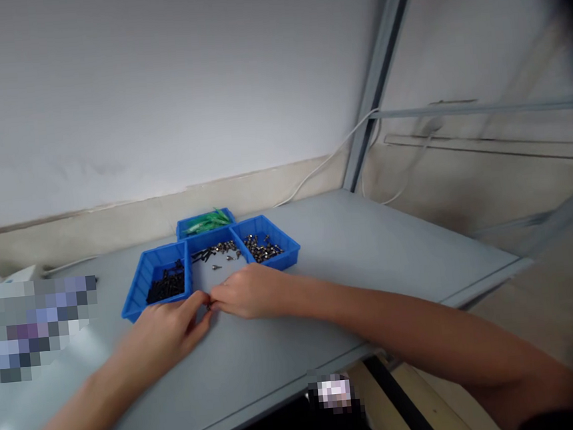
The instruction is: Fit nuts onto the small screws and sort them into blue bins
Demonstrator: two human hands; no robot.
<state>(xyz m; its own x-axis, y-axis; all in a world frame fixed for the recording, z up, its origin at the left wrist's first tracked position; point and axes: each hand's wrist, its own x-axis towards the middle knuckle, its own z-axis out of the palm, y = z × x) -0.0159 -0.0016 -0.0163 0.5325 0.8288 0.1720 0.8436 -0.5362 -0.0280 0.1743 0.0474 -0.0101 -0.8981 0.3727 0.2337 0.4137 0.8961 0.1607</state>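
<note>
My left hand (pixel 169 329) and my right hand (pixel 248 292) meet fingertip to fingertip just above the grey table, in front of the blue bins. Both are closed in a pinch around something small and dark, mostly hidden by the fingers. Left of them stands a blue bin (pixel 136 295) holding black screw-like parts (pixel 167 284). On the right, another blue bin (pixel 289 248) holds shiny metal fittings (pixel 263 249). Between the bins, loose metal and black pieces (pixel 222 247) lie on the table, and a single metal piece (pixel 215 267) lies nearer my hands.
Behind the other bins, a blue bin (pixel 182 229) holds green plastic pieces (pixel 209 222). A metal frame post (pixel 379 73) rises at the table's back right corner, with a white cable (pixel 313 172) beside it. A blurred-out area (pixel 35 327) covers the left side.
</note>
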